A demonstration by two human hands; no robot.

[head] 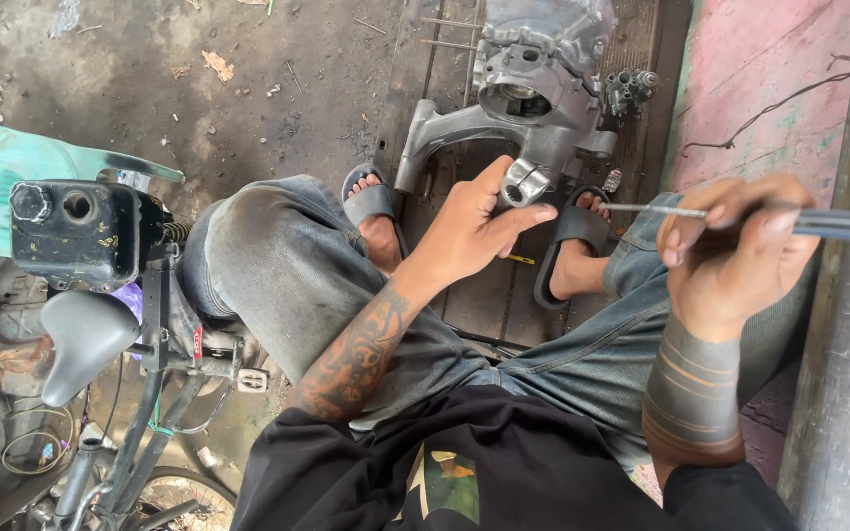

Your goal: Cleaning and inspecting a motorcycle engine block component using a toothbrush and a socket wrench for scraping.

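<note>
Engine casing lies on the floor, steadied by the half-open left hand while the right hand grips a screwdriver ready.

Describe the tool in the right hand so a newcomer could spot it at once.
Start at the grey metal engine casing on the floor between the sandalled feet. Right of it, the right hand grips a screwdriver: a dark handle and thin silver shaft pointing left, the only slim tool held.
</note>
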